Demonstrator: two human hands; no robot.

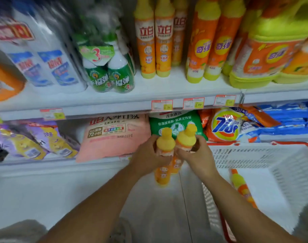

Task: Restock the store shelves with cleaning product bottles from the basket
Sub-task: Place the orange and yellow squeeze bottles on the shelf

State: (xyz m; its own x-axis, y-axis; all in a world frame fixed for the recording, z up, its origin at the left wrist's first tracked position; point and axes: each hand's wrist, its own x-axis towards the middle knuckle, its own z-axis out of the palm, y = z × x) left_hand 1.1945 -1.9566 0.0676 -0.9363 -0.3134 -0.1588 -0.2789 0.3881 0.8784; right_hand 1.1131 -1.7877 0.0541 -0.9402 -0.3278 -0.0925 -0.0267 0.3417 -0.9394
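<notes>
Down in front of the lower shelf, the fingers [155, 138] of the left hand [148, 156] are curling tight around the shoulder of one orange dish-soap bottle [162, 174]. The right hand [197, 156] is clamping a second bottle [186, 137] the same way, and the two yellow caps are almost touching. Both bottles are hanging just left of the white basket [254, 148], where a third bottle [240, 187] is lying.

I'd worry about the high grips. The heavy bodies are dangling below the hands and could swing into each other or slip. On the upper shelf [114, 100], a careless push could be toppling the standing row of matching bottles [155, 41].

The bottles are looking slim and glossy, with orange bodies, pale labels and yellow bases, so probably slick.
</notes>
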